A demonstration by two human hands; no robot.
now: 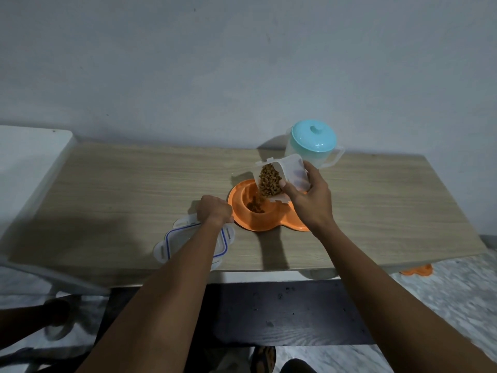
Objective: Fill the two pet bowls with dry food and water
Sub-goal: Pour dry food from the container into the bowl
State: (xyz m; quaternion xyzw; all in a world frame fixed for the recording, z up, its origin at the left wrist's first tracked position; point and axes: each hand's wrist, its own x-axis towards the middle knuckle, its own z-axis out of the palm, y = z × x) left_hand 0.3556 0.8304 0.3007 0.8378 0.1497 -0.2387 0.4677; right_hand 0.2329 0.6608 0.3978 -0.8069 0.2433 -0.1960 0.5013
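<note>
An orange double pet bowl (238,200) sits on the wooden table (134,184). My right hand (309,200) grips a clear plastic container (291,170), tilted mouth-down over the left bowl. Brown dry food (269,181) slides out of it, and a small heap of the food (255,207) lies in that bowl. The right bowl is mostly hidden behind my right hand. My left hand (213,210) rests with curled fingers against the left edge of the orange bowl; whether it grips the rim I cannot tell. A clear water jug with a turquoise lid (313,135) stands behind, near the wall.
The container's lid (172,243), white with a blue seal, lies flat near the table's front edge under my left forearm. A white surface (27,162) adjoins the table's left end. A dark bench (269,313) stands below the front edge. Something orange (418,271) lies on the floor at right.
</note>
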